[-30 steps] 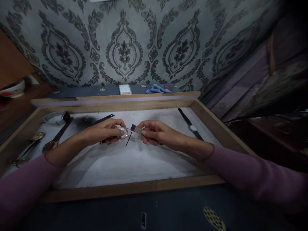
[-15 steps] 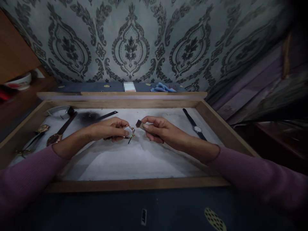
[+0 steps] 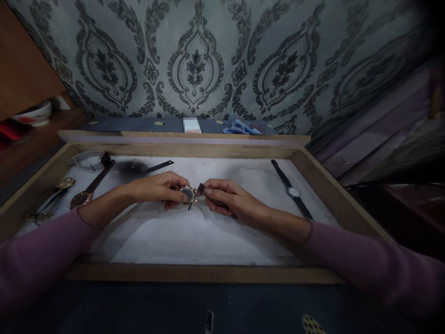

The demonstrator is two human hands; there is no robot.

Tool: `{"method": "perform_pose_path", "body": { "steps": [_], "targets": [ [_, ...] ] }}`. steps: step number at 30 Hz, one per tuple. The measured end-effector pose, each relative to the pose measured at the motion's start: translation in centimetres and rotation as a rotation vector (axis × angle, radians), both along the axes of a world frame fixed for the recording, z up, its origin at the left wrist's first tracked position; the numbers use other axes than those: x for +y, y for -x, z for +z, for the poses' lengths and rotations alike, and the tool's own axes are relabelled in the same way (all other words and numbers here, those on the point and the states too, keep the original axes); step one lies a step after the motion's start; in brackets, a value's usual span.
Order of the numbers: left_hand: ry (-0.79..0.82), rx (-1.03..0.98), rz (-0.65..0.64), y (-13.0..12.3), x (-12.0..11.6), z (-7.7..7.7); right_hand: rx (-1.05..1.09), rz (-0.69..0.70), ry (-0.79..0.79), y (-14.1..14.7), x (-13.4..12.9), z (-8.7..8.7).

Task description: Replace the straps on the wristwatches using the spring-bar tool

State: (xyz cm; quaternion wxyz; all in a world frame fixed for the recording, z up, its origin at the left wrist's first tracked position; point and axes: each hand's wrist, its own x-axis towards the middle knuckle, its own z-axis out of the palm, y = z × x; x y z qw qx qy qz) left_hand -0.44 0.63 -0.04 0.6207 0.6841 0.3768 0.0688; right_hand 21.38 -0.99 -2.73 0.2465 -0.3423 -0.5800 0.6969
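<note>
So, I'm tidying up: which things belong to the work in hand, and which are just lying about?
In the work:
gold-rimmed watch, in the left hand
dark strip, in the right hand

Seemingly just lying about:
dark-strapped watch, at right
brown-strapped watch, at left
blue cloth, at the back
bowl, far left

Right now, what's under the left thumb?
The left hand has its thumb over part of a gold-rimmed watch. Most of the dial shows; the part beneath the thumb and the watch's back can't be seen.
</note>
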Motion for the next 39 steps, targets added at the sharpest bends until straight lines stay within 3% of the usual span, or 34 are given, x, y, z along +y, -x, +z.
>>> {"method": "perform_pose_path", "body": {
  "steps": [6,12,25,39],
  "targets": [
    [0.179,-0.009,-0.033,0.6,0.3,-0.3,-0.018,0.064,0.006,-0.2,0.4,-0.8],
    [0.305,-0.037,0.05,1.0,0.5,-0.7,-0.04,0.079,-0.015,-0.2,0.5,-0.8],
    [0.299,0.0,0.064,0.8,0.5,-1.0,-0.11,0.116,-0.021,-0.4,0.7,-0.8],
    [0.249,0.008,-0.072,1.0,0.7,-0.9,-0.094,0.115,0.025,-0.5,0.4,-0.4]
  ]
}}
